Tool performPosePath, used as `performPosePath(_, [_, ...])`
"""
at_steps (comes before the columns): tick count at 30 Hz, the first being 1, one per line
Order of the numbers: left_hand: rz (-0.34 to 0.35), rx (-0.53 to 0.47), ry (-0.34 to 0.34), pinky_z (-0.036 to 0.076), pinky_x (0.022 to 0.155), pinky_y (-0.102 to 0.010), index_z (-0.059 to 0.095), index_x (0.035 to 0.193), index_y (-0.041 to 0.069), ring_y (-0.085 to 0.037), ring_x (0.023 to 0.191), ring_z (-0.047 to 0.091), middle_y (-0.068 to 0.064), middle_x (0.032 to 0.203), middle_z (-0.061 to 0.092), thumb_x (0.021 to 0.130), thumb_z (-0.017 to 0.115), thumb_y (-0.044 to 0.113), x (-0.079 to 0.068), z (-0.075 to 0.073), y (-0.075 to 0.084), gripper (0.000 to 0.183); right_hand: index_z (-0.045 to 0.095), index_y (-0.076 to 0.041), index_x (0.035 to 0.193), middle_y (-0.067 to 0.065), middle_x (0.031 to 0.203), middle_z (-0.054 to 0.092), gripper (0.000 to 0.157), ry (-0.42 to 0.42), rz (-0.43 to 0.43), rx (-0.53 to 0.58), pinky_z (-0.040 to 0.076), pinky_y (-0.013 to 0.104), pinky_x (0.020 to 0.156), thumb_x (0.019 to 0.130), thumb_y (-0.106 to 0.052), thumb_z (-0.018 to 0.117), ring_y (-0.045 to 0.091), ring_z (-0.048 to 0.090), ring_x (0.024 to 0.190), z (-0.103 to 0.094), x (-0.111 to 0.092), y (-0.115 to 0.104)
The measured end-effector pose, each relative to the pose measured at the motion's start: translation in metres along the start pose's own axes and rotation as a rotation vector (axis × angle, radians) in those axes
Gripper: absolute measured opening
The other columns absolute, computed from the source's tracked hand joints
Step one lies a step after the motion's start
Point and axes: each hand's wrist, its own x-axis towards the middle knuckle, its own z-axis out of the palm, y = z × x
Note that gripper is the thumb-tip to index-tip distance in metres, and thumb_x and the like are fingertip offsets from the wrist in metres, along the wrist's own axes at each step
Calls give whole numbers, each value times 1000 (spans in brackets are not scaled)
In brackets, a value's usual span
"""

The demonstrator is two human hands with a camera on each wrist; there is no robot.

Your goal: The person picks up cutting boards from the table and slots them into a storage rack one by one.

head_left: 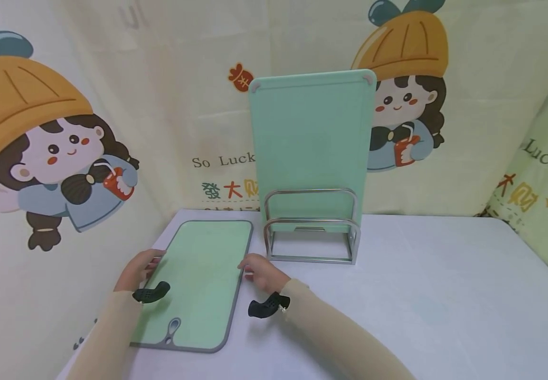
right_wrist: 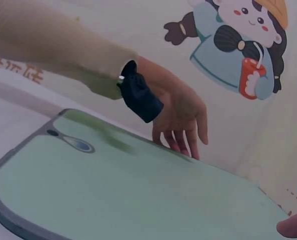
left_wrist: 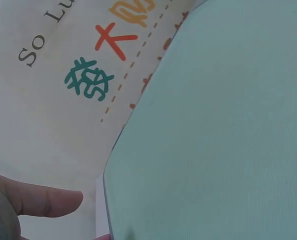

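A light green cutting board (head_left: pixel 202 274) with a grey rim lies on the left part of the table. Near its bottom edge is a grey loop-shaped inset. My left hand (head_left: pixel 142 268) is at the board's left edge; the right wrist view shows the left hand's fingers (right_wrist: pixel 181 142) pointing down, fairly straight, at that edge. Its thumb (left_wrist: pixel 51 201) sticks out apart from the board. Across from it, my right hand (head_left: pixel 265 272) has its fingertips right at the right edge, fingers loosely bent. One right fingertip (right_wrist: pixel 294 226) shows at the right wrist view's corner.
Behind the right hand, a metal wire rack (head_left: pixel 311 259) holds a second mint green board (head_left: pixel 312 137) upright. The white table (head_left: pixel 435 285) stretches off to the right. A printed cloth (head_left: pixel 207 79) hangs at the back and sides. Each wrist wears a black strap-on device.
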Motion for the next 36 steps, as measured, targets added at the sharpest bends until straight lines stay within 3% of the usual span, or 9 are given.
performPosePath(2, [4, 0, -9, 39, 94, -40, 33, 132, -13, -30, 108, 40, -14, 112, 46, 90, 53, 28, -1, -2, -1, 62, 32, 10, 136, 19, 139, 31, 56, -11, -15, -7, 40, 36, 97, 83, 4, 50, 25, 38, 110, 0, -1, 1])
performPosePath(5, [9, -6, -24, 40, 93, -38, 37, 131, -12, -29, 110, 42, -11, 110, 49, 91, 53, 26, -2, -5, -1, 58, 21, 10, 144, 22, 151, 21, 66, -25, -42, -21, 36, 41, 105, 84, 5, 49, 29, 37, 121, 0, -3, 2])
performPosePath(11, [-25, -92, -78, 43, 85, -30, 44, 126, -8, -28, 111, 40, -4, 104, 51, 92, 55, 22, -3, -14, 1, 47, 24, 5, 145, 25, 149, 26, 66, 3, -52, -80, 33, 45, 110, 84, 3, 51, 38, 42, 124, 3, -9, 6])
performPosePath(15, [-33, -80, -82, 44, 81, -28, 45, 128, -5, -30, 116, 40, -6, 109, 53, 92, 57, 25, -5, -19, 1, 49, 24, 4, 145, 26, 147, 29, 66, 17, -80, -60, 37, 45, 106, 84, 5, 51, 33, 45, 118, 7, -11, 9])
performPosePath(16, [-8, -18, -99, 45, 82, -27, 42, 132, -5, -30, 117, 41, -9, 114, 53, 93, 56, 20, -5, -21, 0, 49, 25, 3, 145, 25, 146, 32, 65, 18, -88, -51, 40, 45, 103, 85, 6, 50, 32, 47, 115, 7, -11, 9])
performPosePath(21, [-45, 9, -104, 44, 81, -27, 30, 143, -3, -29, 110, 43, -11, 115, 52, 94, 55, 26, -2, -27, -1, 62, 29, 0, 143, 22, 137, 41, 62, 29, -122, -44, 52, 38, 85, 85, 10, 47, 24, 54, 98, 9, -12, 11])
performPosePath(23, [-78, -53, -100, 44, 80, -27, 28, 144, -2, -27, 107, 42, -6, 110, 52, 94, 55, 31, 1, -27, -2, 66, 30, -1, 143, 21, 132, 45, 62, 37, -129, -46, 53, 35, 80, 85, 12, 47, 21, 55, 92, 8, -11, 12])
performPosePath(29, [-31, -111, -167, 46, 77, -23, 27, 144, -4, -19, 99, 45, 7, 96, 57, 96, 51, 12, 8, -30, -11, 56, 35, -4, 143, 15, 105, 56, 63, 50, -133, -50, 55, 31, 73, 85, 14, 52, 16, 56, 79, 7, -7, 15])
performPosePath(36, [-38, -67, -159, 45, 75, -22, 22, 147, 3, -23, 101, 42, -11, 122, 47, 95, 54, 12, 7, -33, -13, 62, 40, -7, 142, 12, 95, 59, 67, 71, -145, -69, 56, 33, 75, 82, 15, 58, 14, 58, 75, 5, -6, 14])
